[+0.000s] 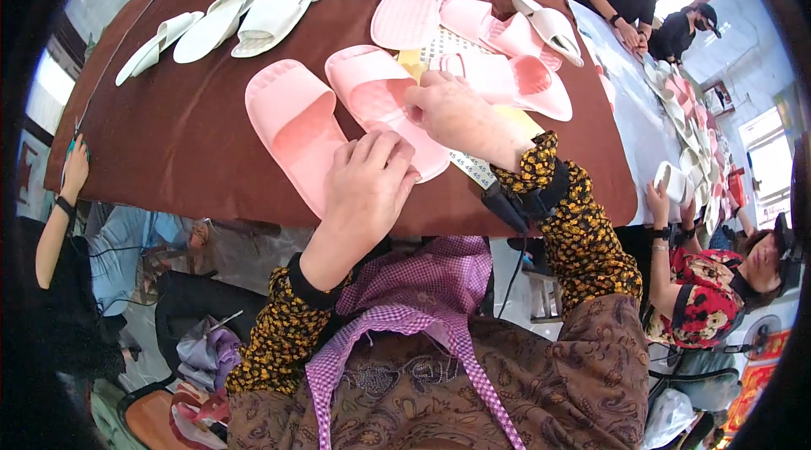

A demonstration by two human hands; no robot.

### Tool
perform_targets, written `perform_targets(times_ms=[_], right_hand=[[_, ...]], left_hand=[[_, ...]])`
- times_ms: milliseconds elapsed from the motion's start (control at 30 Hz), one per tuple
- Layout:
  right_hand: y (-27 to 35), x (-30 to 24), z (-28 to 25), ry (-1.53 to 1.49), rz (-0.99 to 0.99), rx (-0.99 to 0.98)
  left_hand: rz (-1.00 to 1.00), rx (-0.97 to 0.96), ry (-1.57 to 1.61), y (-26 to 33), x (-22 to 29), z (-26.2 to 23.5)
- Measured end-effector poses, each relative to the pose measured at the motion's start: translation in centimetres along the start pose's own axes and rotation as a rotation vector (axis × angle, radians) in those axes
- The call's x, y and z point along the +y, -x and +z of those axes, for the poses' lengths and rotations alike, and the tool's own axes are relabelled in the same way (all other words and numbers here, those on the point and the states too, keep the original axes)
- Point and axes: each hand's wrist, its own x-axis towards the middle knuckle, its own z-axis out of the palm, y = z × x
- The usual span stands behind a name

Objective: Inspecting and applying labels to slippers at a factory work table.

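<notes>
I see the left hand (365, 184) lying flat on the near end of a pink slipper (297, 125), close to the near edge of the brown tabletop (169, 129); its fingers (384, 149) are together and bent lightly over the sole, pressing it rather than closing around it. The right hand (456, 116) rests on a second pink slipper (376, 100), which lies just beside the first one, on its right, and the two touch along their sides. The fingers of this hand curl over the slipper's inner part, near the strap, but I cannot tell if they really pinch it or only lie on it. Under this second slipper and the right wrist there is a yellowish board with small printed marks (473, 167), partly hidden. Behind the second slipper, farther from the near edge, more pink slippers (498, 70) lie in a loose heap, some turned with the sole up. To the left of the first pink slipper, well apart from it, white slippers (220, 24) lie in a row toward the far left part of the tabletop. Other people sit to the right of the pink slippers, at a long white table (638, 125) with many more slippers.
</notes>
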Motion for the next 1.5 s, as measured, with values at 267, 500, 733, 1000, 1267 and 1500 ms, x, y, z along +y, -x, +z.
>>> perform_targets(times_ms=[267, 500, 733, 1000, 1267, 1500], right_hand=[[0.3, -0.6, 0.4, 0.113, -0.050, 0.026], [1.0, -0.7, -0.1, -0.032, -0.017, 0.044], [1.0, 0.0, 0.5, -0.113, -0.031, 0.068], [1.0, 0.7, 0.4, -0.256, -0.021, 0.076], [4.1, -1.1, 0.0, 0.174, -0.106, 0.105], [4.4, -1.5, 0.7, 0.289, -0.100, 0.075]], left_hand=[[-0.053, 0.010, -0.009, -0.4, 0.2, 0.4], [-0.099, -0.027, -0.073, -1.1, 0.1, 1.1], [-0.073, -0.034, -0.156, -1.5, -0.1, 1.5], [-0.063, -0.039, -0.203, -1.8, 0.1, 1.6], [-0.041, -0.025, -0.181, -1.7, -0.1, 1.3], [-0.019, -0.018, -0.160, -1.5, -0.1, 1.4]])
